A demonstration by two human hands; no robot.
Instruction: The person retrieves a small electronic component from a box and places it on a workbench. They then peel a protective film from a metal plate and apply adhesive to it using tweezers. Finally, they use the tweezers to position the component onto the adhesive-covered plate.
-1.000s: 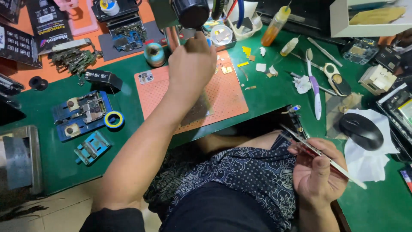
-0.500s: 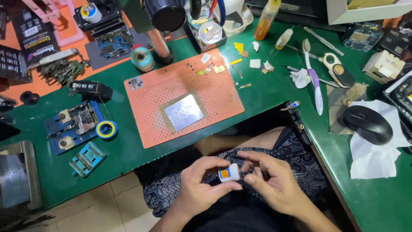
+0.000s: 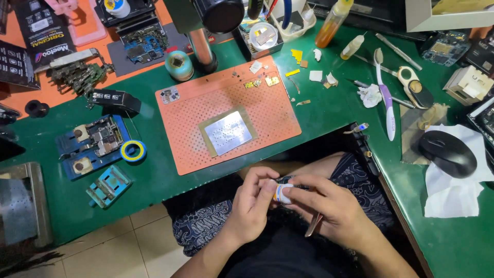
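Over the lap, below the green table (image 3: 329, 110) edge, the left hand (image 3: 252, 206) and right hand (image 3: 329, 211) pinch a small white jar (image 3: 282, 193) (tweezers (image 3: 313, 225) tucked in the right), seemingly opening it; twisting needs firm counter-grip.

At the far left of the bench, a black rectangular package (image 3: 38, 44) with pale print lies on the orange mat, and a second black package (image 3: 14, 64) lies just left of it. Near, over the lap, the small jar (image 3: 283, 193) between both hands wears a white label with orange and blue.
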